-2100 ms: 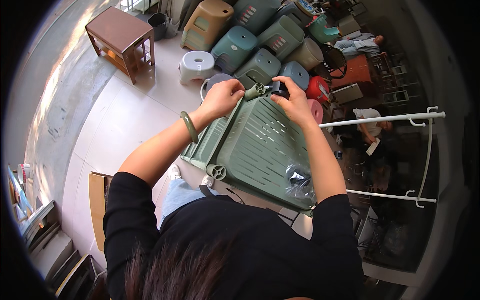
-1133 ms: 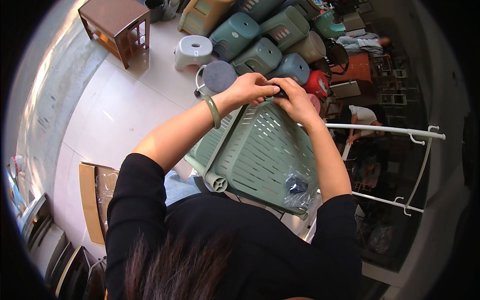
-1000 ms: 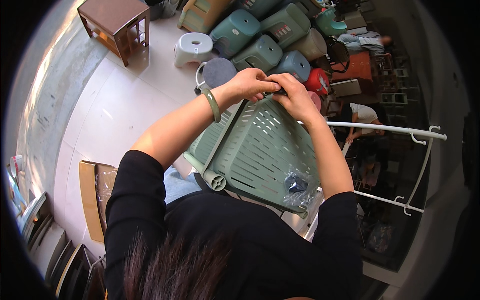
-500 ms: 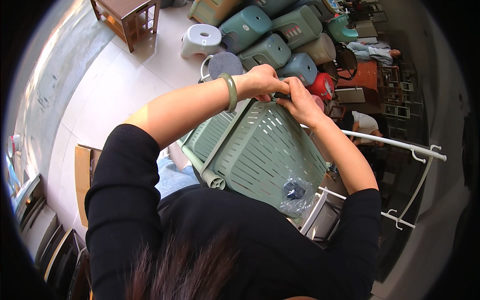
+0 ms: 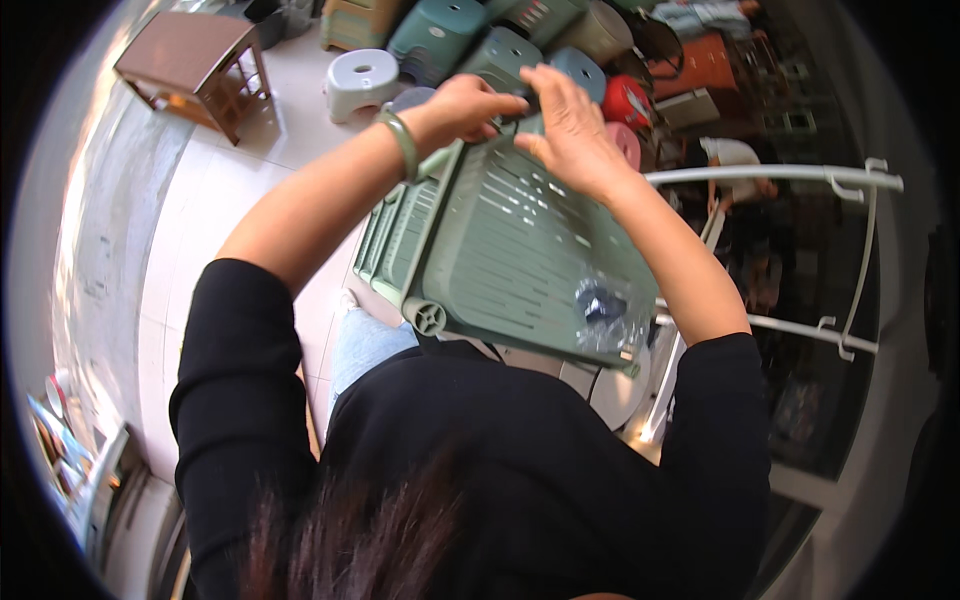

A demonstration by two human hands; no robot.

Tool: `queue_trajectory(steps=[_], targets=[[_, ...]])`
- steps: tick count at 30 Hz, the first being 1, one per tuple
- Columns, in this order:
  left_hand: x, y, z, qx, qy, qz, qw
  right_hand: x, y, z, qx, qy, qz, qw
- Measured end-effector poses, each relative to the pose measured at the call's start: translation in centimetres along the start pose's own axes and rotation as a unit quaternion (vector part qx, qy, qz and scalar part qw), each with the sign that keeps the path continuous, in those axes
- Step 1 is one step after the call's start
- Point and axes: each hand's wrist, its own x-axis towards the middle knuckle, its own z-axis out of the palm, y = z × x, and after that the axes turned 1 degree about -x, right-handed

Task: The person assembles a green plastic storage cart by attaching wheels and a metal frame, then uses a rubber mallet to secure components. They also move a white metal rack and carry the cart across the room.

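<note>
Arms of the person reach forward, away from the body, and both hands meet above the far end of the green slotted basket [image 5: 540, 235]. This basket lies in front of the chest, its slotted face turned upward, and one round tube end with spokes [image 5: 430, 318] shows at its near left corner. Left forearm [image 5: 325, 200] passes diagonally over the left side of the basket, with the elbow bent and held out wide; a green bangle [image 5: 400, 147] sits at its wrist. Right forearm [image 5: 675, 262] rises along the right side of the basket and leans inward, its elbow also outward.

The left hand [image 5: 465, 108] is narrow: the fingers are curled, and thumb and forefinger point to the right, toward a small dark part [image 5: 530, 97] at the far end of the basket. The place is blurred, so I cannot tell if the fingertips hold this part. The right hand [image 5: 572, 130] is wide, its fingers extended forward and the thumb well apart from them, the back of the hand turned upward.

At the near right of the basket, a clear plastic bag [image 5: 608, 308] with something dark inside lies on the slots. Beyond the basket stands a light grey stool [image 5: 360, 82].
</note>
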Motion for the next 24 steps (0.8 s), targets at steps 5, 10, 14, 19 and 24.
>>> queue_trajectory(steps=[5,10,14,19,24], targets=[[-2.7,0.9,1.3,0.179,0.201,0.155,0.951,-11.6,0.6,-7.9,0.150,0.152,0.145,0.966],[-10.2,3.7,7.6,0.219,0.022,0.275,0.936,-22.2,1.1,-10.1,0.445,-0.007,0.303,0.843],[-14.5,2.3,16.4,0.382,-0.096,0.300,0.869,-26.2,0.8,-6.6,0.464,-0.115,0.212,0.852],[-14.5,-1.4,23.1,0.452,-0.010,0.318,0.833,-27.6,1.8,-2.7,0.258,-0.055,0.134,0.955],[-13.1,-3.4,24.1,0.401,0.094,0.277,0.868,-29.1,3.0,-1.1,0.311,0.026,0.171,0.935]])
